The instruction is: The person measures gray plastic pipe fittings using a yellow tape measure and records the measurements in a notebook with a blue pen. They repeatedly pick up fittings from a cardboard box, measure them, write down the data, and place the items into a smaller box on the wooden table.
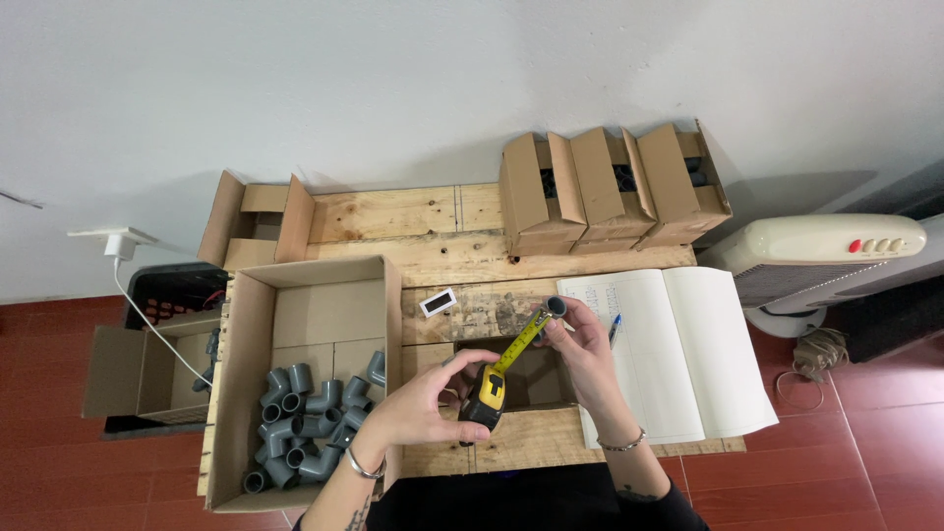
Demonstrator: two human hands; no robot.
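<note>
My left hand (pixel 425 403) grips a yellow and black tape measure (pixel 486 397) over the wooden table (pixel 413 221). Its yellow blade (pixel 522 340) runs up and to the right to a small grey pipe fitting (pixel 558 307). My right hand (pixel 580 349) holds that fitting and the blade's end together at the fingertips. Both hands hover above a rectangular hole in the tabletop. A blue pen (pixel 614 328) lies on the open notebook (pixel 678 359) just right of my right hand.
An open cardboard box (pixel 251 393) at the left holds several grey elbow fittings (pixel 300 425). A small white gauge (pixel 438 302) lies on the table. Three cardboard boxes (pixel 615 192) stand at the back right. A white fan heater (pixel 826 256) sits on the floor to the right.
</note>
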